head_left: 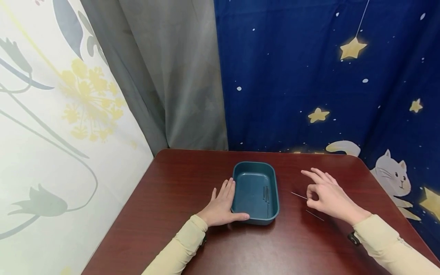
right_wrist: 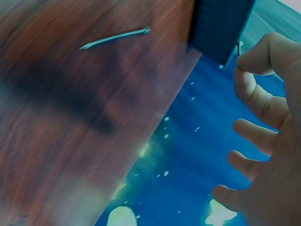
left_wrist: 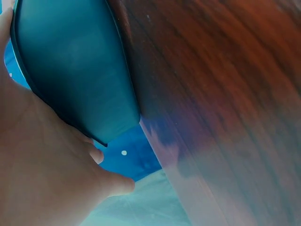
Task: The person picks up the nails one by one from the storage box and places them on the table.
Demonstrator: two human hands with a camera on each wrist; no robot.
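A teal box point(head_left: 254, 220) with an open top stands on the table, several nails point(head_left: 266, 194) lying inside on its right side. My left hand point(head_left: 220, 208) rests against it, straight fingers along the left wall and thumb at the near rim. To the right of the box, my right hand point(head_left: 326, 196) pinches a nail point(head_left: 298, 195) between thumb and index finger, the other fingers spread. That nail points left toward the box; in the right wrist view only a short bit of it shows. Another nail point(right_wrist: 115, 38) lies on the wood below the right hand.
The dark red wooden table point(head_left: 178, 179) has rounded far corners. Behind it hang a grey curtain point(head_left: 192, 76) and a blue curtain point(head_left: 275, 68) with stars. A flower-patterned white wall or cloth point(head_left: 51, 133) is at the left.
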